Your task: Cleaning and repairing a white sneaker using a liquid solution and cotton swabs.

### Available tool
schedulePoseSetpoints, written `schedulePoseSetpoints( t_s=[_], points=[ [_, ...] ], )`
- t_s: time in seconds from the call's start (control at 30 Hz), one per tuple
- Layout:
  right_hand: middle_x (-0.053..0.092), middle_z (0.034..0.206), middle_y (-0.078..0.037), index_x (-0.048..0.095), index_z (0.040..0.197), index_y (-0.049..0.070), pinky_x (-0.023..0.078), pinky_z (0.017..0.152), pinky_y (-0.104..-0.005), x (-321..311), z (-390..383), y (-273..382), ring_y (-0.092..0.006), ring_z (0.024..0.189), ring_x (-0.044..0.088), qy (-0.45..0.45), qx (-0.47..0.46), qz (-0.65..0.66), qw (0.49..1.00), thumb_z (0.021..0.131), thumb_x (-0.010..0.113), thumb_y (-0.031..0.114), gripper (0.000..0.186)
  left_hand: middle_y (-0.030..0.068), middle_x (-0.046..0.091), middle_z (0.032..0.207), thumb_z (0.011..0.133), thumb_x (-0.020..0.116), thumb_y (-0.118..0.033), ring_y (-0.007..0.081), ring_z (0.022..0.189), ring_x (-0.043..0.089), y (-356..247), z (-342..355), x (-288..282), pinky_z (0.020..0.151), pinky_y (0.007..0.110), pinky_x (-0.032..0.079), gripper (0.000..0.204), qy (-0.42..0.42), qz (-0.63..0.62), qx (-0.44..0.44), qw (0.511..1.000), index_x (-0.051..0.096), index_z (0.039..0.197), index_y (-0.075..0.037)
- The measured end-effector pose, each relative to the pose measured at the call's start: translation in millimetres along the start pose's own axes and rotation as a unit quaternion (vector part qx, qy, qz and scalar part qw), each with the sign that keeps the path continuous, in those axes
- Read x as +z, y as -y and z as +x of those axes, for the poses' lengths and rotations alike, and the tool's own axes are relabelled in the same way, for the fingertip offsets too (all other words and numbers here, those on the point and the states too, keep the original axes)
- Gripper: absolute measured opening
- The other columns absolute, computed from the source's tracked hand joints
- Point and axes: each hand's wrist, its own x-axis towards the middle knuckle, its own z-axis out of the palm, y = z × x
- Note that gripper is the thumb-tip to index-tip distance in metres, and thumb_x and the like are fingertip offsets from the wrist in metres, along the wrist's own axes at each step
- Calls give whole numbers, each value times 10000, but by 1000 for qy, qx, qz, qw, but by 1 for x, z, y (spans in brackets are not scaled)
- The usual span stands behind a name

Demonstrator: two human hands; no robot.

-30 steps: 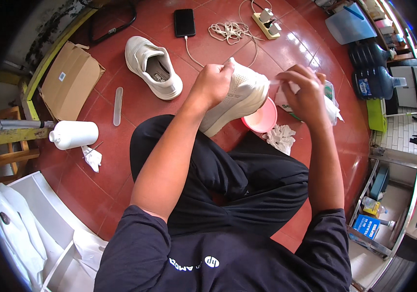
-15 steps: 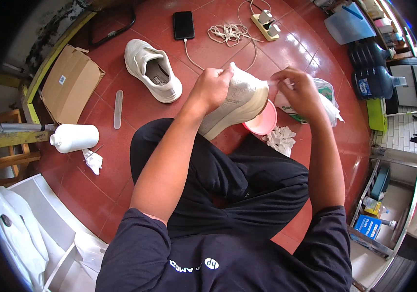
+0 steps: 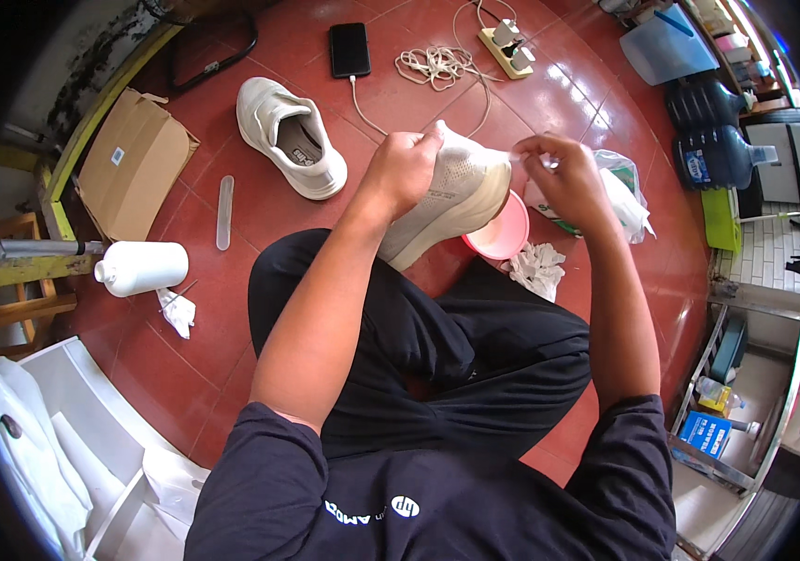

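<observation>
My left hand point(image 3: 407, 170) is closed on the upper edge of an off-white sneaker point(image 3: 451, 192), which is held up tilted over my lap. My right hand point(image 3: 564, 173) is at the shoe's right end, with its thumb and fingers pinched together. A small pale, blurred bit shows between those fingertips and the shoe; I cannot tell what it is. Behind the shoe stands a pink bowl point(image 3: 510, 234), partly hidden by it. The matching sneaker point(image 3: 292, 140) rests on the floor farther left, its opening facing up.
Crumpled white tissue point(image 3: 538, 269) lies beside the bowl, and a plastic bag point(image 3: 620, 192) is to its right. A phone point(image 3: 350, 50) is plugged into a power strip point(image 3: 507, 54). At left are a cardboard box point(image 3: 134, 168), a white bottle point(image 3: 143, 268) and a clear strip point(image 3: 224, 213).
Very little differs. My right hand has shifted slightly at the shoe's end, its fingers still pinched. My left hand keeps its hold, and the whole view has moved a touch.
</observation>
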Motion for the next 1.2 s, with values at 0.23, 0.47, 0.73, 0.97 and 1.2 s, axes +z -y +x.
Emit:
schedulePoseSetpoints(
  t_s=[0.23,0.47,0.73,0.97,1.2],
  points=[
    [681,870,-129,676,968,-13,478,800,-325,-2,-3,5,-186,836,626,21,-18,-15,1000,840,597,99,187,68,650,809,987,436,-330,108,739,553,9,4,0,704,272,441,457,-9,-7,16,1000,679,919,51],
    [668,882,-124,675,948,-16,473,786,-321,-4,0,2,-196,830,619,52,-26,6,998,837,596,76,164,65,653,846,987,433,-327,115,759,559,11,7,-1,717,267,441,451,5,-22,12,1000,670,935,52],
    [651,858,-45,709,882,112,378,865,-367,-9,0,11,-220,820,619,-41,-123,-119,984,806,630,157,119,137,657,731,968,469,-390,158,688,573,15,8,3,697,340,467,523,-38,-24,33,998,652,824,78],
    [628,814,-93,689,872,44,457,758,-353,-3,-4,9,-280,775,628,-66,-141,-142,978,765,628,42,124,177,676,784,970,459,-396,207,738,619,17,7,2,728,358,471,530,-44,-14,33,998,650,845,83],
    [689,910,-123,708,936,53,493,761,-373,-28,-26,-60,-270,850,669,-177,-16,4,984,802,653,144,171,171,661,757,969,457,-387,206,725,608,19,15,-5,718,371,463,514,-98,-41,32,994,644,846,75]
  ],
)
